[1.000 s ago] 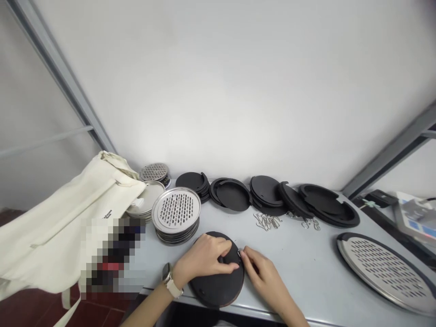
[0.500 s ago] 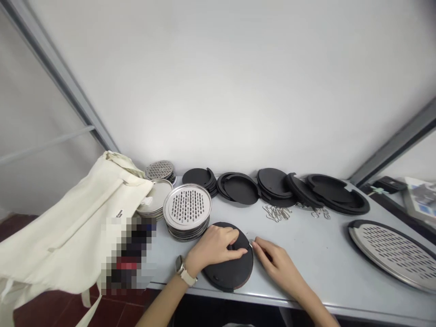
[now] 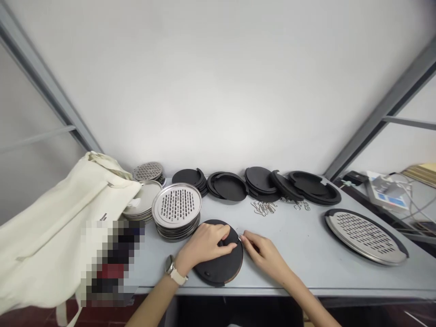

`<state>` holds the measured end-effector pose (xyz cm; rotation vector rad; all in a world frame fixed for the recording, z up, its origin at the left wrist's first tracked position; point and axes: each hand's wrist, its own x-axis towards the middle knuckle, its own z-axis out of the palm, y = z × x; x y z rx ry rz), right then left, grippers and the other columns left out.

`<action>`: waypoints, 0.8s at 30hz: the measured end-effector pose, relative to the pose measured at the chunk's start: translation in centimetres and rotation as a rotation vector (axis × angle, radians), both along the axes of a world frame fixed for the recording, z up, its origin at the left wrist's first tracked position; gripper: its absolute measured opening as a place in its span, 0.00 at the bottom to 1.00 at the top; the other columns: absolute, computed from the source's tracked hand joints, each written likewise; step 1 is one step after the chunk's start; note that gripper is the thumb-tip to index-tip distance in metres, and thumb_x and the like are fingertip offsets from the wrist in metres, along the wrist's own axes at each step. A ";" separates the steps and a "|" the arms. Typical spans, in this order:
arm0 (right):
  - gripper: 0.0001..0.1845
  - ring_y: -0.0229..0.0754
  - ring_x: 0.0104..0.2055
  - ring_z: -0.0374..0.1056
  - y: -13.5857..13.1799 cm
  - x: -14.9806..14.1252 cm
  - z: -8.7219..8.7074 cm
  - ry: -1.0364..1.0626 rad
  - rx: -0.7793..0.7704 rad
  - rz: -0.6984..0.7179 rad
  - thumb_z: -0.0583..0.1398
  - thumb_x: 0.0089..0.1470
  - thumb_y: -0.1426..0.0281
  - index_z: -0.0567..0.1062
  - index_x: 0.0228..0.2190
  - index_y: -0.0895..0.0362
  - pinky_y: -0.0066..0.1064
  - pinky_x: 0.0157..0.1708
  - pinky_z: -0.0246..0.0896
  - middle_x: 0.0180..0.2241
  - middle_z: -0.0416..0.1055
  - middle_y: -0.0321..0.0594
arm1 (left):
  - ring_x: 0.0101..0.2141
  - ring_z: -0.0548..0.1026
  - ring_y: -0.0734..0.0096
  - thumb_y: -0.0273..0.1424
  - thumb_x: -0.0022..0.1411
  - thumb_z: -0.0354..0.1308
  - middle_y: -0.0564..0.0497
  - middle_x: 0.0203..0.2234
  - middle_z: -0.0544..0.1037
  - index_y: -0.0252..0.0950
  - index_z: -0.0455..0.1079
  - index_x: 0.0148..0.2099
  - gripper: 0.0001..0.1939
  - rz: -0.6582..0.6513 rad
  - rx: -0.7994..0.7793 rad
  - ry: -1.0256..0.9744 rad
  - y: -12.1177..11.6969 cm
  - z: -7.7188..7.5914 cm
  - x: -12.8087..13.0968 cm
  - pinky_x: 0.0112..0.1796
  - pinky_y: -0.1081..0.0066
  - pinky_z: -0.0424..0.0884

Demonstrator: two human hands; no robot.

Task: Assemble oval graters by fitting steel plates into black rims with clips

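A round black disc lies flat, a small metal hook at its right edge.

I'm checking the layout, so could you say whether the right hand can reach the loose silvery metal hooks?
Probably yes: nothing visibly blocks the right hand from the loose silvery metal hooks, though it pinches a small metal piece by the round black disc.

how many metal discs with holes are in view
3 in view: the back-left disc, the disc nearer the left hand and the far-right disc; more may be hidden underneath.
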<state>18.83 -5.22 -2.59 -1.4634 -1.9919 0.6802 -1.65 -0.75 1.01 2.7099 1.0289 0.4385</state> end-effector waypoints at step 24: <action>0.19 0.37 0.24 0.58 -0.1 0.4 -0.7 0.067 0.054 0.023 0.45 0.65 0.61 0.58 0.24 0.54 0.28 0.27 0.51 0.21 0.60 0.31 | 0.24 0.66 0.75 0.40 0.64 0.53 0.56 0.22 0.69 0.37 0.62 0.29 0.14 -0.079 0.075 -0.014 -0.4 0.2 -0.1 0.27 0.71 0.52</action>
